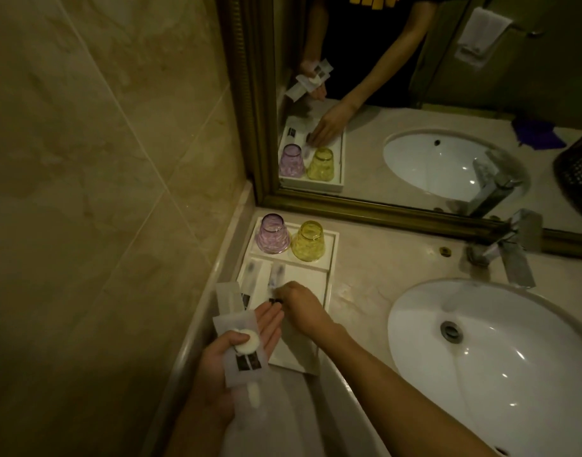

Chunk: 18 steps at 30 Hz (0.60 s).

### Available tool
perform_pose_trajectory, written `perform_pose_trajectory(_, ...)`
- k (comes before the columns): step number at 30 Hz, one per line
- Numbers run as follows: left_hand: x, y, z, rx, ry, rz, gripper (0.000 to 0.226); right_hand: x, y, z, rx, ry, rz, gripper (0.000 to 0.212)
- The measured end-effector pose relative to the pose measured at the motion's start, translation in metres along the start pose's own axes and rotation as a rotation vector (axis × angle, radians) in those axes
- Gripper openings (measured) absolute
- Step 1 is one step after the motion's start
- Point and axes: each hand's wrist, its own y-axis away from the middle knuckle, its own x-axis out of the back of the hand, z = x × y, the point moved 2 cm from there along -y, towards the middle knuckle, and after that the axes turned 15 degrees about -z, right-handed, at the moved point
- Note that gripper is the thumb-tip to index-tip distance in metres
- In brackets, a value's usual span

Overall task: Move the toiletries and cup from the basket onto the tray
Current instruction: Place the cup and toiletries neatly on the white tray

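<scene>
Tray (329, 258) holds 2 cups (272, 234), packets; left grip (240, 351) holds packets, right grip (296, 301) pinches one.

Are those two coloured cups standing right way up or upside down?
Upside down: the purple cup and yellow cup rest wide-end down on the tray.

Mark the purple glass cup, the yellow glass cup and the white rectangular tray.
purple glass cup (272, 234): head view, its upturned side wall.
yellow glass cup (308, 241): head view, its side wall.
white rectangular tray (333, 248): head view, right rim.
</scene>
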Motion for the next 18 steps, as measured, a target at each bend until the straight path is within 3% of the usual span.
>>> perform_pose_trajectory(3, -0.003, -0.008, -0.004, -0.001, -0.022, -0.032, 0.066, 0.037, 0.021, -0.009, -0.08, -0.291, 0.23, 0.027)
perform_pose_trajectory(6, -0.011, -0.015, -0.007, -0.007, -0.04, -0.049, 0.06, 0.078, 0.054, -0.026, 0.007, -0.474, 0.47, 0.013)
perform_pose_trajectory(8, -0.016, -0.024, -0.009, -0.011, -0.065, -0.026, 0.051, 0.091, 0.075, -0.037, 0.047, -0.541, 0.345, 0.004)
perform_pose_trajectory(11, -0.023, -0.037, -0.015, 0.037, -0.077, 0.027, 0.039, 0.079, 0.093, -0.049, -0.073, -0.577, 0.029, 0.025)
perform_pose_trajectory(14, -0.03, -0.048, -0.022, 0.053, -0.137, 0.048, 0.043, 0.061, 0.097, -0.046, -0.164, -0.603, 0.022, 0.037)
perform_pose_trajectory(18, -0.032, -0.051, -0.025, 0.051, -0.192, -0.008, 0.042, 0.05, 0.1, -0.03, -0.216, -0.88, 0.125, 0.031)
